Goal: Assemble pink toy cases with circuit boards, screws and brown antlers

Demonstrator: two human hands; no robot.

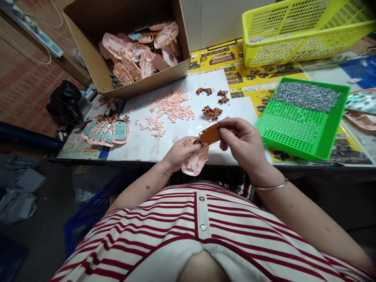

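Head view showed the left hand (178, 155) gripping the upper end of a pink shell (194, 161), over the front edge of the bench (138, 152), the shell's long axis running toward the body. The right hand (246, 143) pinched a brown board (210, 134), which slanted down leftward, its free end nearest the shell's upper end; contact between them could not be told.

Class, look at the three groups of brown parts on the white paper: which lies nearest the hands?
The largest pile, just beyond the brown board in the right hand. The left group and right group are smaller and lie farther away.
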